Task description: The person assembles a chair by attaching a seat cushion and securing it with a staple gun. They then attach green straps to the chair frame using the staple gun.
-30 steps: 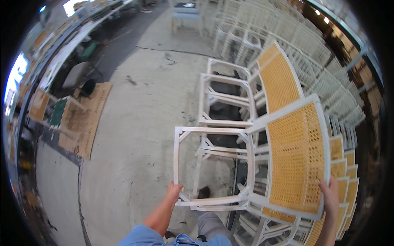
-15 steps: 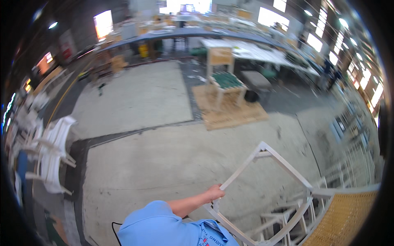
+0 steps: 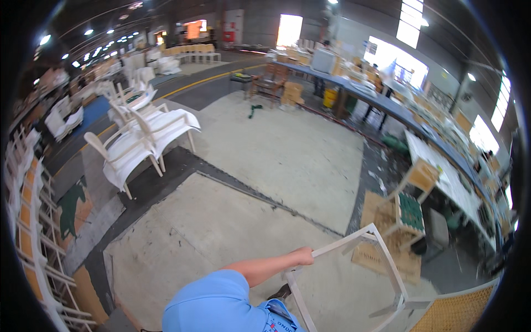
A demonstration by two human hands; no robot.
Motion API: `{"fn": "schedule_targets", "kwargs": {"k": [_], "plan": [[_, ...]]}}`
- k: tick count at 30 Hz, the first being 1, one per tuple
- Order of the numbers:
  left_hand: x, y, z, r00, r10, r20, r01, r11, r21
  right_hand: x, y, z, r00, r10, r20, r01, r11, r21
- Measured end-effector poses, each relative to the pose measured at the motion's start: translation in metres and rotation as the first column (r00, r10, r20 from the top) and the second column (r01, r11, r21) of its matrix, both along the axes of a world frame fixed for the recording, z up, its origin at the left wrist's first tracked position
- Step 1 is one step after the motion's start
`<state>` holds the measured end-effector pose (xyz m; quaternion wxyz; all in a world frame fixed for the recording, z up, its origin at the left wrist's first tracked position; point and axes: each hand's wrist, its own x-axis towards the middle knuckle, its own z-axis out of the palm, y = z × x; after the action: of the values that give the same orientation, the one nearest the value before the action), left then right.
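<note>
My left hand is closed around a corner of the open seat frame of a pale wooden chair. The chair is tilted and held off to my lower right. Its woven cane back panel runs toward the lower right edge of the picture. No seat fills the frame, so the floor shows through it. My left arm reaches across from a light blue sleeve. My right hand does not show. One dark shoe is visible on the floor below the frame.
At left stand white-draped chairs and a long row of pale chair frames. Right of me, a chair with a green webbed seat stands on cardboard. A long blue-topped workbench runs behind.
My view has swung left: the workbench and green-seated chair moved right, and more chairs show at left. The frames at lower right left view. My left hand still grips the chair.
</note>
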<state>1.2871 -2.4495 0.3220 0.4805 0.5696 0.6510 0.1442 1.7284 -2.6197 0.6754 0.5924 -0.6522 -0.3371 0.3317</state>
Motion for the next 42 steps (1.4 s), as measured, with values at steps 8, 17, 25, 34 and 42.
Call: {"fn": "schedule_targets", "kwargs": {"k": [8, 17, 25, 34, 42], "plan": [[-0.167, 0.183, 0.032, 0.950, 0.249, 0.188, -0.304, 0.877, 0.373, -0.129, 0.261, 0.032, 0.960, 0.279, -0.027, -0.279, 0.960, -0.010], [-0.409, 0.062, -0.064, 0.543, 0.825, 0.158, -0.810, 0.564, -0.159, -0.266, 0.514, -0.029, 0.927, 0.269, -0.262, -0.273, 0.962, 0.025], [-0.595, 0.039, -0.076, 0.217, 0.903, -0.370, -0.871, 0.008, -0.490, -0.411, 0.731, -0.066, 0.953, 0.250, -0.173, -0.249, 0.968, 0.028], [-0.822, 0.337, -0.056, 0.133, 0.988, -0.074, -0.952, 0.107, -0.287, -0.570, 0.972, -0.159, 0.946, 0.266, -0.183, -0.251, 0.963, 0.101], [-0.904, 0.535, -0.093, 0.397, 0.918, -0.014, -0.731, 0.307, -0.609, -0.800, 1.193, -0.170, 0.955, 0.147, -0.256, -0.170, 0.983, -0.069]]}}
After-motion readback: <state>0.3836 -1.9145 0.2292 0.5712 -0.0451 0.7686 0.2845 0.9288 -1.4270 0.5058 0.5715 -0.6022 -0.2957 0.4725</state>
